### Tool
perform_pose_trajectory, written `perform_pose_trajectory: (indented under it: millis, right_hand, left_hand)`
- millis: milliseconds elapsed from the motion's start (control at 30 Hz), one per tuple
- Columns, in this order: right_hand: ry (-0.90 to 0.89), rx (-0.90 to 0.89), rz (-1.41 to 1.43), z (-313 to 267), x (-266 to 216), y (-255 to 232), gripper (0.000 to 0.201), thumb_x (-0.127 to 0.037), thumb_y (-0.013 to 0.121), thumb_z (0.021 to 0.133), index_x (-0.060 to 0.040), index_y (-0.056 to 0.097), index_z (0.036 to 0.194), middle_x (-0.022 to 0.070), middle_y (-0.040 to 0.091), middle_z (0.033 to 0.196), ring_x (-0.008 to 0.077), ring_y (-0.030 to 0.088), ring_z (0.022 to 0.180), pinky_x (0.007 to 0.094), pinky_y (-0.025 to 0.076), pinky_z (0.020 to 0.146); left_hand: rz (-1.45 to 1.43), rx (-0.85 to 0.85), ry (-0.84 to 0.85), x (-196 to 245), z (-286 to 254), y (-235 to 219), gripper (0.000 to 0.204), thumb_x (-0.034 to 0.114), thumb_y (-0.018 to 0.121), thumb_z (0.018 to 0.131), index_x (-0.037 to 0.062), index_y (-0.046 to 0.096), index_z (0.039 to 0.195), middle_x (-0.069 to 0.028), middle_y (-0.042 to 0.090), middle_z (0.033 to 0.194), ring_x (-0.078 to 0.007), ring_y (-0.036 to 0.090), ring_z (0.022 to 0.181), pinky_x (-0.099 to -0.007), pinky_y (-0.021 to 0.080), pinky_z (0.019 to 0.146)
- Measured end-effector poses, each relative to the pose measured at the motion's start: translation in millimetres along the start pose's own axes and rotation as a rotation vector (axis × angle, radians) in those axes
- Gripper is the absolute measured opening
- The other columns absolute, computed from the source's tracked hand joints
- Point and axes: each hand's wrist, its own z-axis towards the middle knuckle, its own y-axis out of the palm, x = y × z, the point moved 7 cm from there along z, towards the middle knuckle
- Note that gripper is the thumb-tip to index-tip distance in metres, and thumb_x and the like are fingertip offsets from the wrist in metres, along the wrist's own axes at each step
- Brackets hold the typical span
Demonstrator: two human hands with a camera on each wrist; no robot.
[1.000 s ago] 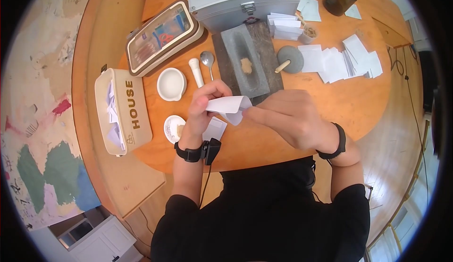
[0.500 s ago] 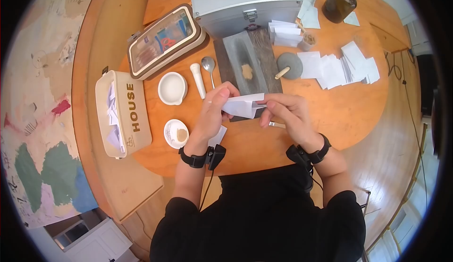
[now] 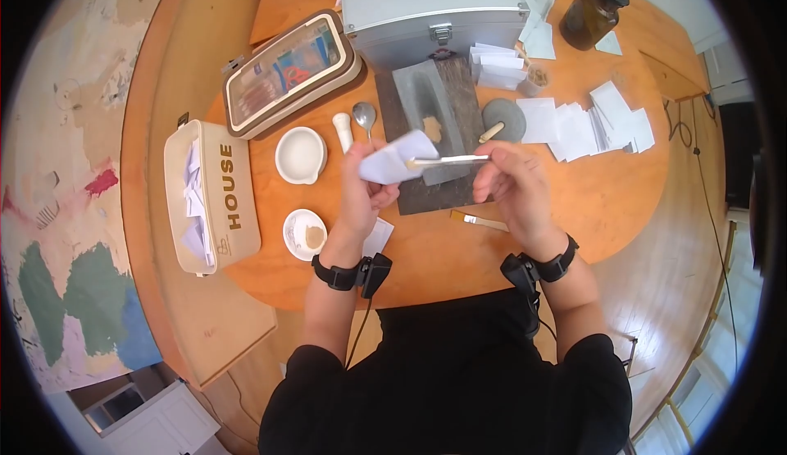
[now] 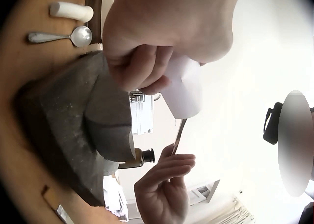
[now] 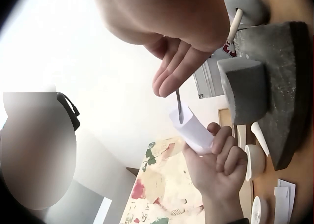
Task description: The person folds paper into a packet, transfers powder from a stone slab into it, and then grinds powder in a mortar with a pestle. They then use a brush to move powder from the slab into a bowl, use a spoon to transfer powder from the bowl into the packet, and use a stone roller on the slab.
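My left hand (image 3: pixel 361 197) holds a folded white paper packet (image 3: pixel 392 160) above the table, tilted up to the right. My right hand (image 3: pixel 520 197) pinches a slim metal spatula (image 3: pixel 451 161) by its far end. Its other end, with a little tan colour on it, lies at the packet's mouth. From the right wrist view, the spoon-like tip (image 5: pixel 181 117) overlaps the open paper edge. Beneath the hands, a grey stone trough (image 3: pixel 414 86) with tan powder (image 3: pixel 432 129) stands on a dark board (image 3: pixel 393 111). A flat brush (image 3: pixel 482 221) lies near my right hand.
To the left are a white mortar (image 3: pixel 301 155), a pestle (image 3: pixel 343 132), a spoon (image 3: pixel 365 116) and a small dish (image 3: pixel 293 242) with tan powder. A silver case (image 3: pixel 434 0) stands behind. White papers (image 3: pixel 574 131) and a stone wheel (image 3: pixel 505 117) are right.
The right hand has drawn away to the right from the packet, bringing the spatula into view. The packet has tilted and shifted slightly left. The brush on the table has come into full view.
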Motion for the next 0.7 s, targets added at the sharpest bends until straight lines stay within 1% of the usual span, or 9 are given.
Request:
perform_pose_trajectory:
  millis: [67, 133, 233, 333, 433, 533, 567, 667, 700]
  right_hand:
    - [-0.065, 0.044, -0.015, 5.9, -7.5, -4.5, 0.026, -0.015, 0.048, 0.101, 0.0047, 0.064, 0.109, 0.0137, 0.071, 0.081, 0.0185, 0.069, 0.07, 0.0295, 0.057, 0.068]
    - [-0.13, 0.091, -0.068, 13.1, -14.8, -7.3, 0.027, -0.015, 0.048, 0.101, 0.0054, 0.063, 0.11, 0.0134, 0.071, 0.083, 0.0181, 0.069, 0.071, 0.0293, 0.057, 0.068]
    - [-0.166, 0.216, -0.244, 21.2, -16.8, -7.7, 0.028, -0.015, 0.05, 0.101, 0.0063, 0.063, 0.113, 0.0112, 0.069, 0.081, 0.0167, 0.065, 0.069, 0.0286, 0.054, 0.068]
    - [-0.253, 0.125, -0.501, 21.7, -18.0, -0.8, 0.026, -0.009, 0.049, 0.102, 0.0078, 0.062, 0.116, 0.0092, 0.068, 0.081, 0.0138, 0.065, 0.073, 0.0272, 0.054, 0.069]
    - [-0.364, 0.035, -0.782, 16.3, -18.7, 4.3, 0.023, -0.005, 0.05, 0.101, 0.0063, 0.064, 0.115, 0.0064, 0.065, 0.078, 0.0118, 0.062, 0.073, 0.0258, 0.052, 0.069]
    - [-0.415, 0.04, -0.861, 12.5, -21.0, 7.4, 0.021, -0.003, 0.052, 0.099, 0.0045, 0.066, 0.112, 0.0054, 0.064, 0.076, 0.011, 0.061, 0.071, 0.0253, 0.051, 0.068]
    - [-0.427, 0.055, -0.828, 10.0, -22.3, 5.6, 0.021, -0.003, 0.052, 0.099, 0.0043, 0.066, 0.112, 0.0056, 0.064, 0.076, 0.0111, 0.061, 0.071, 0.0253, 0.051, 0.068]
    - [-0.445, 0.087, -0.766, -2.3, -25.7, -0.6, 0.02, -0.002, 0.052, 0.098, 0.004, 0.067, 0.111, 0.0059, 0.065, 0.075, 0.0113, 0.061, 0.07, 0.0253, 0.051, 0.067]
    - [-0.44, 0.09, -0.772, -7.3, -29.2, -0.6, 0.02, -0.001, 0.052, 0.098, 0.004, 0.067, 0.111, 0.0059, 0.065, 0.075, 0.0115, 0.061, 0.07, 0.0253, 0.051, 0.067]
  left_hand:
    - [-0.127, 0.029, -0.014, 4.0, 2.4, -0.1, 0.064, 0.06, 0.025, 0.099, 0.0042, 0.058, 0.097, 0.0004, 0.046, 0.058, -0.0047, 0.023, 0.039, -0.021, 0.018, 0.038]
    - [-0.151, 0.063, -0.016, 2.4, 4.3, -4.8, 0.066, 0.061, 0.025, 0.098, 0.0035, 0.058, 0.099, 0.0003, 0.045, 0.058, -0.0053, 0.022, 0.039, -0.0215, 0.018, 0.038]
    - [-0.178, 0.124, -0.021, 1.2, 3.4, -9.3, 0.067, 0.061, 0.025, 0.098, 0.0031, 0.058, 0.1, 0.0001, 0.044, 0.058, -0.0055, 0.022, 0.039, -0.022, 0.019, 0.038]
    - [-0.176, 0.129, -0.009, 1.2, 2.7, -12.5, 0.066, 0.061, 0.026, 0.097, 0.0036, 0.058, 0.1, 0.0, 0.044, 0.058, -0.0056, 0.022, 0.039, -0.022, 0.019, 0.038]
    - [-0.166, 0.127, 0.026, 3.2, 2.6, -14.9, 0.062, 0.06, 0.028, 0.098, 0.0047, 0.058, 0.099, -0.0005, 0.045, 0.058, -0.006, 0.022, 0.039, -0.0218, 0.019, 0.038]
    - [-0.167, 0.13, 0.051, 2.4, 6.1, -17.4, 0.055, 0.056, 0.033, 0.099, 0.006, 0.057, 0.096, -0.0007, 0.047, 0.06, -0.0055, 0.024, 0.039, -0.0217, 0.019, 0.038]
    - [-0.169, 0.131, 0.058, 1.7, 8.0, -18.8, 0.053, 0.054, 0.035, 0.099, 0.0064, 0.056, 0.095, -0.0006, 0.048, 0.061, -0.0052, 0.025, 0.039, -0.0216, 0.019, 0.038]
    - [0.22, 0.182, 0.338, 22.1, 16.8, -19.2, 0.033, 0.037, 0.049, 0.1, 0.0058, 0.056, 0.093, 0.0003, 0.051, 0.064, -0.0036, 0.034, 0.044, -0.0197, 0.025, 0.04]
    - [0.322, 0.184, 0.448, 31.2, 19.3, -13.4, 0.027, 0.032, 0.055, 0.097, 0.0053, 0.056, 0.093, 0.0008, 0.051, 0.065, -0.0035, 0.037, 0.047, -0.0195, 0.027, 0.042]
